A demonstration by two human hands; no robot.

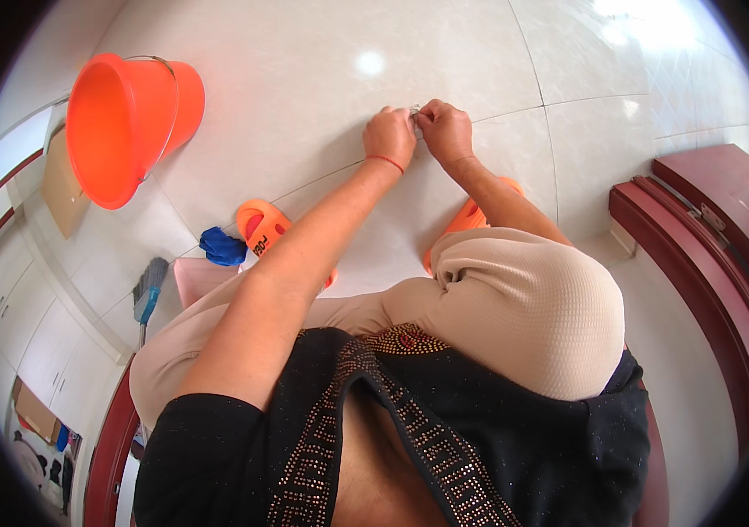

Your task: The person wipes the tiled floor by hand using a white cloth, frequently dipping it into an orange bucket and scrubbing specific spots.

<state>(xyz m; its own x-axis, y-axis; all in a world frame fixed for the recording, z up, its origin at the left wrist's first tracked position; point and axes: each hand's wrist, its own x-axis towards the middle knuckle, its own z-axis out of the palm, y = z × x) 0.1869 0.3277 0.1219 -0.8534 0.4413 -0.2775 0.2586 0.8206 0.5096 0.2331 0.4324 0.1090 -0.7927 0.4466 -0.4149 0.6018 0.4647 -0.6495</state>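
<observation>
My two hands are close together over the pale tiled floor (pixel 304 97), near a joint between tiles. My left hand (pixel 389 134), with a thin red string at the wrist, is closed with its fingers curled. Beside it, my right hand (pixel 446 132) is also closed, thumb and fingertips pinched together. Between the fingertips shows a small, shiny, greyish thing (pixel 415 111); it is too small and too covered to name. Whether it is loose or fixed to the floor I cannot tell.
An orange bucket (pixel 98 132) with a wire handle is at the far left, by some cardboard (pixel 63 189). Orange slippers (pixel 260 224) are on my feet. A blue crumpled cloth or bag (pixel 223 247), a broom (pixel 148 290) and dark-red door woodwork (pixel 691 263) flank me.
</observation>
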